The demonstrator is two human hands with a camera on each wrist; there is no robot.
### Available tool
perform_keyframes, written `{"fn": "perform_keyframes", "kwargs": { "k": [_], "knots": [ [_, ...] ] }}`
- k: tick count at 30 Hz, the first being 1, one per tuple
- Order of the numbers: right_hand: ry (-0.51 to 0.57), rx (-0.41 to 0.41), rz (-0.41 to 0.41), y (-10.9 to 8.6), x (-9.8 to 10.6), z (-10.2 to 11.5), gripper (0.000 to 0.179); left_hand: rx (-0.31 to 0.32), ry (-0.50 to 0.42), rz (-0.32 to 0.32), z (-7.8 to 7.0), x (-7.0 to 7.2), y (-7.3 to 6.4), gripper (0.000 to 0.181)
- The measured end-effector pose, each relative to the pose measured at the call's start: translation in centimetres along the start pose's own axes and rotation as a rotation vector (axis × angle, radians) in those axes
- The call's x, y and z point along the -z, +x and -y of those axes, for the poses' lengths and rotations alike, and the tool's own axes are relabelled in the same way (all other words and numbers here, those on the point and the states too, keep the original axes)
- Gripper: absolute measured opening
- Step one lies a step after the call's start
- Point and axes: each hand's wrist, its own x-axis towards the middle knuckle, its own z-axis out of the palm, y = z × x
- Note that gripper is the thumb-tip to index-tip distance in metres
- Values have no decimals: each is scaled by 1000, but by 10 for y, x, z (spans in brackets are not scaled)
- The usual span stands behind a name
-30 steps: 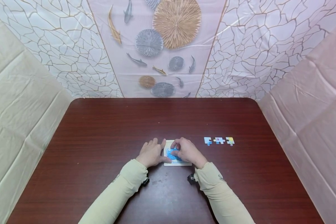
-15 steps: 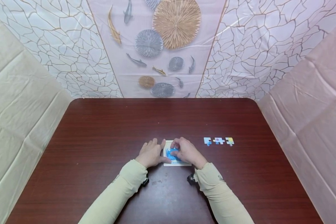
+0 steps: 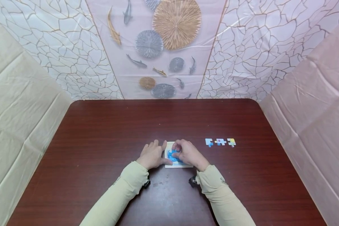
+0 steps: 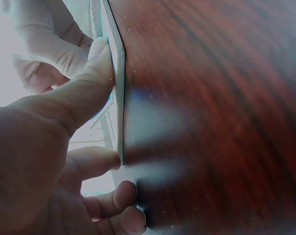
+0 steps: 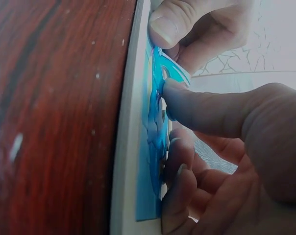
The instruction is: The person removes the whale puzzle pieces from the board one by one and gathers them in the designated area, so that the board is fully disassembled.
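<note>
The puzzle tray (image 3: 179,166) lay flat on the bench (image 3: 115,125), just below the centre of the head view. The left hand (image 3: 153,156) was spread wide along its left side, thumb resting on the frame and other fingers reaching past its edge. The right hand (image 3: 188,153) was narrow over the tray, seeming to pinch a blue piece (image 5: 176,71), which stood tilted above the picture in the right wrist view; how the fingers met its far side was hidden. The step in hand, by my judgement, was fitting that piece, which called for turning it level, matching its edges and pressing it down while the tray was braced. Three loose pieces (image 3: 221,142) lay in a row right of centre, apart from the tray, probably yet to be fitted.
</note>
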Motion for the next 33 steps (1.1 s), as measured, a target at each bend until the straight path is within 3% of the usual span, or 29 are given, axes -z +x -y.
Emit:
{"fn": "perform_keyframes", "kwargs": {
  "k": [11, 23, 33],
  "knots": [
    [107, 45, 12, -2, 3, -7, 15, -4, 4, -13, 0, -2, 1, 99],
    [224, 134, 127, -11, 16, -11, 10, 2, -4, -5, 1, -3, 1, 100],
    [257, 86, 97, -24, 26, -15, 6, 3, 3, 1, 2, -2, 1, 100]
  ]
}}
